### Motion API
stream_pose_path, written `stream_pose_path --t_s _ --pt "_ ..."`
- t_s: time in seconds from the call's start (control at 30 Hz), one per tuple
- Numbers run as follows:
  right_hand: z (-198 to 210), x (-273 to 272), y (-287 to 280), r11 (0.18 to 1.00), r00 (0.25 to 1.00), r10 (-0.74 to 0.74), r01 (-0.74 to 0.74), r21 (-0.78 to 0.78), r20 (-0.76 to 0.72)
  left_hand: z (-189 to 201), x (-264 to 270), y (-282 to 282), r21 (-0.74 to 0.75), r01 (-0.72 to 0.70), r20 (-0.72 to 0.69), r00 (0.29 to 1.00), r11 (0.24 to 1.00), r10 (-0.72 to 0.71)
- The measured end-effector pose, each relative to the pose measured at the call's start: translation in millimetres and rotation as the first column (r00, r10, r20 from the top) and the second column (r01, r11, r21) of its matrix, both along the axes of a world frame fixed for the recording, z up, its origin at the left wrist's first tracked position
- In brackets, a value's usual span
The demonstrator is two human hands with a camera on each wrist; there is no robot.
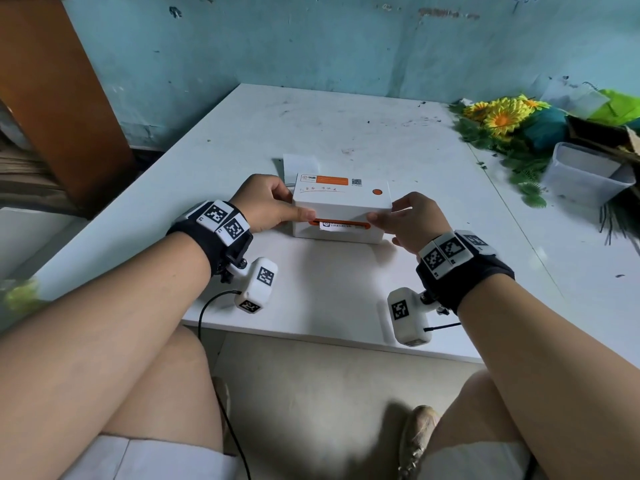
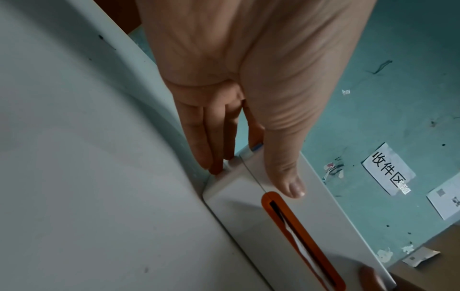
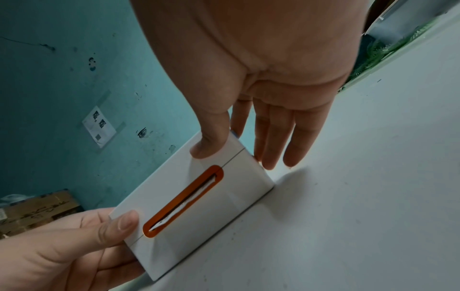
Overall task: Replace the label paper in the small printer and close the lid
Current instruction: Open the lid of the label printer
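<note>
A small white printer stands on the white table with its lid down. White label paper pokes out of the orange slot on its front. My left hand grips the printer's left end, thumb on the front above the slot, fingers on the side. My right hand holds the right end the same way. The left wrist view has the left hand on the printer. In the right wrist view the right hand pinches the printer, with paper in the slot.
A white sheet lies just behind the printer. Artificial sunflowers and a clear plastic tub crowd the table's right side. A brown cabinet stands at the left, and the teal wall runs behind. The table's near edge is close to my knees.
</note>
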State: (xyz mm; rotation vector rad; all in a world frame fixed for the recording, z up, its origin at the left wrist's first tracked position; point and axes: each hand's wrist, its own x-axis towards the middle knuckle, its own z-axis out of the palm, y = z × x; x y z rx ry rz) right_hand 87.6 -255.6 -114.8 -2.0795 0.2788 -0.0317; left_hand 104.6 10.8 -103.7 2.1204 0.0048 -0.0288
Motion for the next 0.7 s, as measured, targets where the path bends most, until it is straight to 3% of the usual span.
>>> stream_pose_path --t_s 0.57,0.7 --pt "3.5 -3.5 -0.4 0.998 1.0 -0.001 0.002 0.07 -0.012 6.0 -3.7 -0.5 0.053 0.078 0.01 0.997 0.996 -0.078" --pt "5.6 -4.8 -2.9 0.999 1.0 0.028 -0.028 0.024 0.012 5.0 -4.6 -0.9 0.066 0.099 0.025 0.995 0.993 -0.101"
